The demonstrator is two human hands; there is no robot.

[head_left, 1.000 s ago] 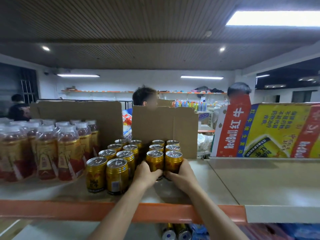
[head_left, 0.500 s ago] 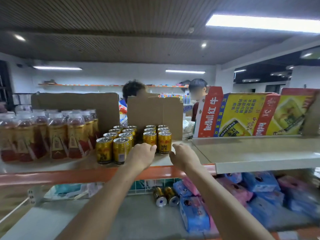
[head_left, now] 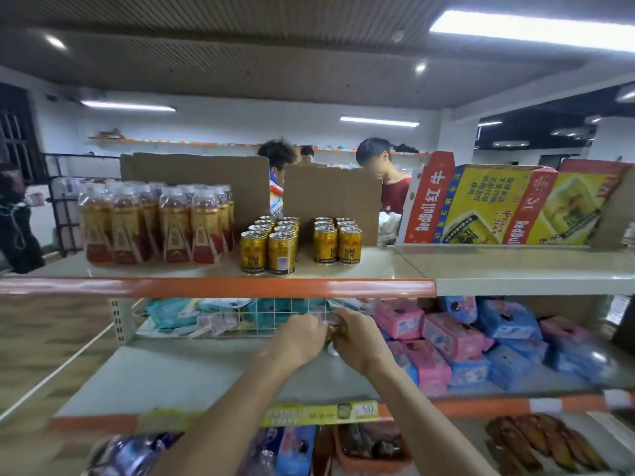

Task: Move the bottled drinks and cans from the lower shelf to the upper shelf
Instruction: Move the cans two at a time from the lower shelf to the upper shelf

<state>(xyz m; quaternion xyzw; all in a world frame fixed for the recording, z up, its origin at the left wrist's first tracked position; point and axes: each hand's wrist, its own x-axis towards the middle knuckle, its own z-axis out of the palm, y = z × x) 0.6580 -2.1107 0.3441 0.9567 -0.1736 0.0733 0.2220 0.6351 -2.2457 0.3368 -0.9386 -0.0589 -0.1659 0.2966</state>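
upper shelf (head_left: 378, 266): bottles (head_left: 171, 231), gold cans (head_left: 268, 252). left hand (head_left: 302, 338), right hand (head_left: 360, 338) grip lower cans (head_left: 332, 349).

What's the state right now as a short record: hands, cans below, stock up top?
left hand: on lower shelf, fingers curled at the lying cans
right hand: beside it, curled over the same cans
lying cans: mostly hidden between the hands; one silver end shows
upper shelf: gold cans upright in two groups, bottled drinks to their left
beside hands: pink and blue packs on the right
status: transfer unfinished
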